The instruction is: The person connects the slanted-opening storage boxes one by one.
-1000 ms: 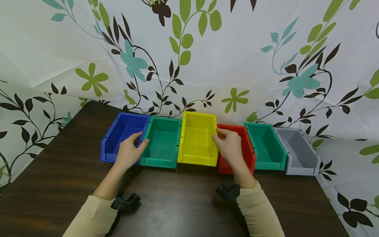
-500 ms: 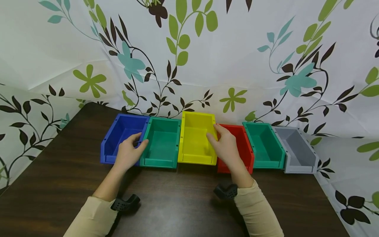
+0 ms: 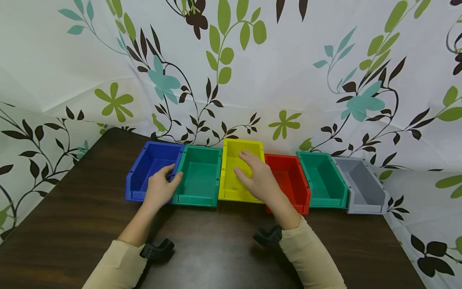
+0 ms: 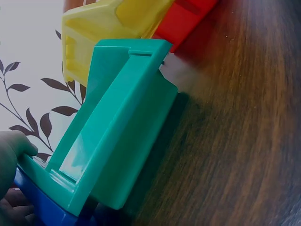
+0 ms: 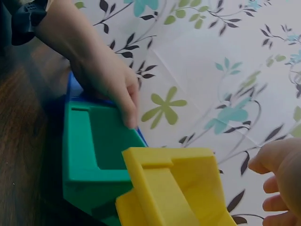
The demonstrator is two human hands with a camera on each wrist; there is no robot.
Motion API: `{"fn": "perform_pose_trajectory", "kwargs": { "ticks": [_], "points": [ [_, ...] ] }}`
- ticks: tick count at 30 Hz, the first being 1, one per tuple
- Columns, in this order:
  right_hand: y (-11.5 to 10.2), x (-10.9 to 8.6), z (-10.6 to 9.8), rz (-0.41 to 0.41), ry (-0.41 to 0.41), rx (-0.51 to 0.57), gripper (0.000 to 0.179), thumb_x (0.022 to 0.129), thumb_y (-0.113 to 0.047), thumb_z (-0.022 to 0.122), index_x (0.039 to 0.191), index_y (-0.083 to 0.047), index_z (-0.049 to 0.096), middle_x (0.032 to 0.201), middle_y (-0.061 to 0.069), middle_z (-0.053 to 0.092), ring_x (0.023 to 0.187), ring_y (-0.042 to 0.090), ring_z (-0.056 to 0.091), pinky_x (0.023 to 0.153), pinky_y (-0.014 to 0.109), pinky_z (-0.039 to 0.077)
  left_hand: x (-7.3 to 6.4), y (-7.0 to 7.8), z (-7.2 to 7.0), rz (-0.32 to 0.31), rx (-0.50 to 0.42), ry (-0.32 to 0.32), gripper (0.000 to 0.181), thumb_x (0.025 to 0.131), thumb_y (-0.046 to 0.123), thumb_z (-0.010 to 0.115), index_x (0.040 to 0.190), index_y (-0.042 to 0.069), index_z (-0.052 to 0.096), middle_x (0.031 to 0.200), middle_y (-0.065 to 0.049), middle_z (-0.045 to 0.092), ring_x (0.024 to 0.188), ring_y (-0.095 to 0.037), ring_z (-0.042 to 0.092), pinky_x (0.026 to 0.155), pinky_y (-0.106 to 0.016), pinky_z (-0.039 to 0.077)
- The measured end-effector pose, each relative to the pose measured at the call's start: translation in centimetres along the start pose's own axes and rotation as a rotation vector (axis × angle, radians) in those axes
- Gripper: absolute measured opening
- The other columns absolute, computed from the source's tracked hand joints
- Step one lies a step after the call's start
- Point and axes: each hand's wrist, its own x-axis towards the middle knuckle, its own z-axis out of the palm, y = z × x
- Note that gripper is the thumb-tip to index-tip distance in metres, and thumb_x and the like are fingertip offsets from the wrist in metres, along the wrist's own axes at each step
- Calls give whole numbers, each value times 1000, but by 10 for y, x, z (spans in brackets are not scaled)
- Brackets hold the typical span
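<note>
A blue bin [image 3: 135, 195], a green bin [image 3: 195, 200] and a yellow bin [image 3: 231, 195] stand side by side in the head view. With thumb on the green side and fingers on the blue side, my left hand [image 3: 159, 188] pinches the adjoining walls of those two bins. The left wrist view shows its thumb [image 4: 26, 143] at the green rim; part of the fingers is out of sight. Over the yellow bin hovers my right hand [image 3: 259, 180], fingers apart and relaxed, holding nothing. In the right wrist view that hand appears apart from the yellow bin [image 5: 162, 188].
Rightward in the row come a red bin [image 3: 292, 184], a second green bin [image 3: 329, 202] and a grey bin [image 3: 366, 208]. They stand on a dark wooden table [image 3: 209, 249]. Behind it hangs a leaf-patterned cloth [image 3: 288, 72].
My right hand has left the rim between the yellow and red bins and moved left over the yellow bin, its fingers spreading. My left hand keeps its place on the blue and green bins.
</note>
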Motion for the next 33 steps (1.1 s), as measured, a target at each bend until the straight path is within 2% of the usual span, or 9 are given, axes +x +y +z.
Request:
{"fn": "perform_pose_trajectory", "kwargs": {
  "ticks": [3,7,11,18,33],
  "points": [
    [-2,5,6,-48,-70,4,51,93,-31,57,136,-5,50,145,12,45,136,27,41,108,46,37,0,-2,2,-2,1,10,52,93,27,56,132,-7,50,125,-29,57,113,-42,57,92,-54,48],
    [-3,10,14,-65,-158,-10,55,96,-39,51,141,-9,45,150,8,39,141,24,33,112,45,31,0,-4,5,1,5,21,52,92,27,57,131,-7,51,124,-29,58,113,-42,58,91,-54,49],
    [-5,13,19,-74,-210,-22,56,97,-42,48,141,-8,44,151,8,36,142,23,29,114,44,29,0,-5,6,0,3,25,51,92,26,58,131,-7,51,123,-29,59,114,-42,57,92,-54,48],
    [-6,15,23,-70,-233,-61,57,98,-42,45,141,-5,43,152,8,35,143,24,27,115,43,27,0,-4,6,-4,1,21,51,91,25,59,131,-6,51,124,-28,59,115,-41,57,93,-54,48],
    [-8,20,24,-83,-229,-94,57,98,-43,44,142,-7,43,152,6,36,144,20,26,115,40,27,1,-3,2,11,2,34,50,92,25,58,130,-6,52,124,-28,59,115,-42,57,92,-54,48]
  ]
}}
